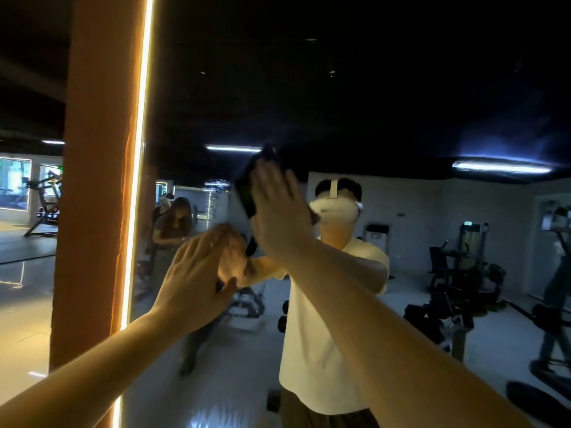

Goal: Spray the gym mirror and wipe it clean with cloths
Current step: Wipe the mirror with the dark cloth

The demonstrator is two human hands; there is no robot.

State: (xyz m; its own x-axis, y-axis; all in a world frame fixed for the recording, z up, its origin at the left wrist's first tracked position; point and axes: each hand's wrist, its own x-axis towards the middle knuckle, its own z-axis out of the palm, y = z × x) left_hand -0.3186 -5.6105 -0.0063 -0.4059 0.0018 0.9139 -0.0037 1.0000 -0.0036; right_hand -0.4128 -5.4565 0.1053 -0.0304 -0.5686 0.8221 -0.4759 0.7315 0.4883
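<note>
The mirror (386,97) is a large, flat, glossy pane that fills most of the view. Its upper part reflects a black ceiling with long tube lamps, and its lower part reflects a pale shiny floor. A small patch of fine droplets (216,182) sits on the glass, just left of the cloth.

The dark cloth (245,188) is soft and crumpled, with an irregular outline. It lies against the glass near the middle of the mirror, and one corner hangs down below the palm. The right hand (279,211) presses it to the mirror; its grip is apart, with the fingers straight and close together.

The left hand (194,273) is lower and to the left, also with its grip apart. Its straight fingertips meet their own reflection on the glass. I cannot tell if a second cloth is under it.

At the left edge of the mirror runs a thin, bright light strip (139,156), beside a matte orange pillar (99,180) with a slightly rough surface. Dark gym machines (460,273) appear in the reflection at the right.
</note>
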